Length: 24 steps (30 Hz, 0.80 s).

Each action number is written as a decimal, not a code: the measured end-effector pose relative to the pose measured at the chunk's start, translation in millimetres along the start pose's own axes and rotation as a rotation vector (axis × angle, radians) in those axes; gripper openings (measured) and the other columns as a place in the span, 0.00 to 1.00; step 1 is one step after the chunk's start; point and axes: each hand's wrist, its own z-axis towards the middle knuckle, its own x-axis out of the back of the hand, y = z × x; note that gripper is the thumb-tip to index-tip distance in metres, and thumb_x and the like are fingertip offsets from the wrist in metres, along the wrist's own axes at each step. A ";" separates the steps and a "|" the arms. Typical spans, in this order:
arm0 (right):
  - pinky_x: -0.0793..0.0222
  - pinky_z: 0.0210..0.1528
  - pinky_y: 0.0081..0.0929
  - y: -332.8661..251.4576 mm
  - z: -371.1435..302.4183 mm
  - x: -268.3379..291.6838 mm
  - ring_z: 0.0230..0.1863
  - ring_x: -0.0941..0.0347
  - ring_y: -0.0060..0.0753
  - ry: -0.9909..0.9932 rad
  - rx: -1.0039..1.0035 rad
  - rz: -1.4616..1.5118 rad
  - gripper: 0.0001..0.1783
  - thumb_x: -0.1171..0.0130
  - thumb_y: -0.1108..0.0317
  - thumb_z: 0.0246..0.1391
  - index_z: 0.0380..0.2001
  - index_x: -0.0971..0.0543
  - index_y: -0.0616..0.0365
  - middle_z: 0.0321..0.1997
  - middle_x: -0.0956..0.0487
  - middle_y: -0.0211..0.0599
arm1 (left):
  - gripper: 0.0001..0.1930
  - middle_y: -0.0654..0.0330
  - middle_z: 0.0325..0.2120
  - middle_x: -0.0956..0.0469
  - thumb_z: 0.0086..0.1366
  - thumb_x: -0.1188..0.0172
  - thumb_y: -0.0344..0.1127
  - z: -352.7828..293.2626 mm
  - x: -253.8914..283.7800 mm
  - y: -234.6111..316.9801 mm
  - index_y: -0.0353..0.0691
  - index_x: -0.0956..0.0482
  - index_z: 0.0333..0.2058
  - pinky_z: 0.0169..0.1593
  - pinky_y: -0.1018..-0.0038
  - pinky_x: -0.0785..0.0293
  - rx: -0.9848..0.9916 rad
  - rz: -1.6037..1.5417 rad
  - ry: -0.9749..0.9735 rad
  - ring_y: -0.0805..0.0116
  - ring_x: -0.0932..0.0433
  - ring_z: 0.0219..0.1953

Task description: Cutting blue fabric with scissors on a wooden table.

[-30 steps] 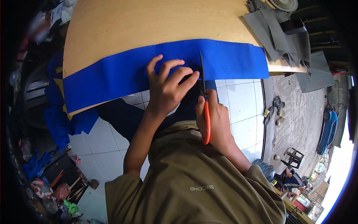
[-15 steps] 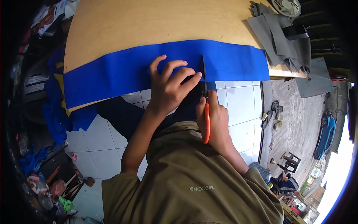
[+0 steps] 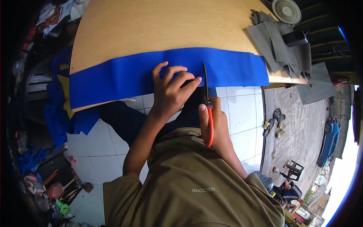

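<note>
A long strip of blue fabric (image 3: 128,75) lies along the near edge of the wooden table (image 3: 159,26). My left hand (image 3: 172,89) rests on it with the fingers spread and bent, fingertips pressing the cloth. Just right of those fingers, my right hand (image 3: 219,125) grips a pair of scissors (image 3: 210,126) with orange handles. Their dark blades point away from me over the strip, the tip short of its far edge. The blades look nearly closed, and whether the cloth lies between them I cannot tell.
Grey cut sheets (image 3: 274,41) are piled at the table's right end, beside a small fan (image 3: 286,10). More blue cloth (image 3: 60,94) hangs at the left. White floor tiles (image 3: 242,109) lie below; clutter fills the lower left. Outside, right, are sandals (image 3: 279,115) and a blue car (image 3: 329,142).
The view has shifted slightly, so the table and fabric sit a little lower in the picture. Both hands and the scissors keep nearly the same place against the strip.
</note>
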 end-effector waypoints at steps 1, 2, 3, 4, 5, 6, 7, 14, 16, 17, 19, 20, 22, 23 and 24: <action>0.35 0.22 0.44 -3.4 0.0 4.4 0.19 0.26 0.56 -0.039 -0.011 0.023 0.22 0.49 0.55 0.70 0.48 0.36 0.67 0.17 0.26 0.47 | 0.12 0.73 0.30 0.22 0.48 0.26 0.30 0.4 -0.9 -0.1 0.52 0.12 0.34 0.61 0.53 0.39 0.000 0.003 0.003 0.69 0.23 0.44; 0.34 0.23 0.44 -5.2 -0.2 7.7 0.20 0.26 0.56 -0.079 -0.023 0.045 0.26 0.49 0.51 0.70 0.49 0.36 0.68 0.17 0.26 0.47 | 0.12 0.73 0.30 0.22 0.48 0.26 0.30 0.5 -1.4 -0.3 0.52 0.12 0.34 0.61 0.53 0.39 -0.001 0.005 0.005 0.69 0.23 0.44; 0.34 0.23 0.44 -5.3 -1.0 10.1 0.20 0.26 0.56 -0.078 -0.021 0.045 0.26 0.49 0.51 0.70 0.49 0.36 0.68 0.17 0.26 0.47 | 0.12 0.73 0.30 0.22 0.48 0.26 0.30 0.3 -1.5 -0.4 0.52 0.12 0.34 0.61 0.53 0.39 -0.001 0.006 0.007 0.69 0.23 0.44; 0.34 0.25 0.44 -4.7 -1.5 12.5 0.20 0.26 0.56 -0.098 -0.016 0.081 0.28 0.49 0.49 0.69 0.50 0.36 0.68 0.18 0.26 0.47 | 0.12 0.73 0.30 0.22 0.48 0.26 0.30 0.3 -1.8 -0.5 0.52 0.12 0.34 0.61 0.53 0.39 0.000 0.004 0.007 0.69 0.23 0.44; 0.33 0.26 0.44 -4.4 -1.6 13.8 0.21 0.25 0.56 -0.119 -0.012 0.117 0.31 0.49 0.46 0.69 0.52 0.36 0.69 0.18 0.26 0.47 | 0.13 0.73 0.30 0.22 0.48 0.26 0.31 0.5 -1.9 -0.5 0.52 0.12 0.34 0.61 0.53 0.39 0.001 0.001 0.007 0.69 0.23 0.44; 0.33 0.26 0.44 -4.3 -1.1 13.8 0.21 0.25 0.56 -0.118 -0.011 0.118 0.31 0.49 0.46 0.69 0.52 0.36 0.69 0.18 0.26 0.47 | 0.13 0.73 0.30 0.22 0.48 0.26 0.31 0.8 -1.7 -0.3 0.52 0.12 0.34 0.61 0.53 0.39 -0.001 0.002 0.007 0.69 0.23 0.44; 0.33 0.27 0.44 -4.3 -0.6 13.5 0.22 0.25 0.56 -0.126 -0.022 0.133 0.32 0.49 0.45 0.69 0.52 0.37 0.69 0.18 0.25 0.48 | 0.13 0.73 0.30 0.22 0.48 0.26 0.31 1.1 -1.2 -0.1 0.52 0.12 0.35 0.61 0.53 0.39 -0.002 0.005 0.002 0.69 0.23 0.44; 0.31 0.28 0.44 -7.0 1.4 14.3 0.23 0.24 0.55 -0.152 -0.016 0.157 0.30 0.49 0.46 0.69 0.53 0.35 0.68 0.20 0.24 0.49 | 0.14 0.73 0.30 0.22 0.48 0.26 0.30 1.3 -0.4 -0.7 0.52 0.12 0.36 0.61 0.53 0.39 -0.011 0.011 -0.002 0.69 0.23 0.43; 0.31 0.27 0.41 -8.7 2.3 13.0 0.23 0.23 0.49 -0.161 -0.118 0.191 0.29 0.47 0.48 0.69 0.52 0.34 0.67 0.21 0.23 0.47 | 0.14 0.73 0.30 0.22 0.48 0.26 0.30 1.5 -0.6 -0.2 0.52 0.12 0.36 0.61 0.53 0.39 0.002 0.003 0.004 0.68 0.23 0.43; 0.31 0.27 0.39 -9.7 2.6 11.6 0.23 0.22 0.44 -0.168 -0.221 0.224 0.27 0.46 0.50 0.69 0.52 0.34 0.66 0.21 0.22 0.46 | 0.14 0.73 0.30 0.22 0.48 0.26 0.30 1.6 -0.8 0.0 0.52 0.12 0.36 0.61 0.53 0.39 0.014 -0.006 0.012 0.68 0.23 0.43; 0.33 0.25 0.35 -11.0 0.9 7.3 0.22 0.24 0.36 -0.159 -0.292 0.346 0.26 0.45 0.51 0.69 0.51 0.33 0.65 0.21 0.24 0.41 | 0.14 0.73 0.31 0.22 0.48 0.26 0.30 1.3 -2.1 0.0 0.52 0.12 0.36 0.60 0.54 0.39 0.025 -0.002 0.014 0.68 0.23 0.43; 0.35 0.24 0.31 -10.7 -0.4 5.8 0.21 0.27 0.29 -0.148 -0.364 0.469 0.24 0.44 0.52 0.69 0.50 0.32 0.64 0.21 0.25 0.35 | 0.14 0.72 0.31 0.22 0.48 0.26 0.30 1.0 -2.8 -0.1 0.52 0.12 0.36 0.60 0.54 0.39 0.034 0.003 0.016 0.68 0.23 0.43; 0.37 0.24 0.28 -5.2 -2.7 5.9 0.21 0.31 0.25 -0.169 -0.327 0.514 0.25 0.43 0.52 0.68 0.50 0.33 0.64 0.22 0.27 0.31 | 0.14 0.72 0.31 0.22 0.48 0.26 0.29 0.9 -3.8 -0.5 0.51 0.12 0.35 0.60 0.54 0.39 0.039 0.005 0.027 0.68 0.23 0.43; 0.38 0.24 0.25 -1.4 -4.2 5.6 0.21 0.34 0.20 -0.191 -0.289 0.559 0.25 0.42 0.51 0.67 0.51 0.33 0.63 0.24 0.29 0.27 | 0.14 0.72 0.31 0.22 0.48 0.26 0.29 1.0 -4.0 -0.6 0.51 0.12 0.35 0.60 0.54 0.39 0.043 0.007 0.037 0.68 0.23 0.43; 0.38 0.24 0.25 3.5 -6.2 4.0 0.21 0.34 0.20 -0.190 -0.289 0.559 0.25 0.42 0.51 0.67 0.51 0.33 0.63 0.24 0.29 0.27 | 0.14 0.72 0.31 0.22 0.48 0.26 0.29 1.0 -3.8 -0.4 0.51 0.12 0.35 0.60 0.54 0.39 0.042 0.006 0.037 0.68 0.23 0.43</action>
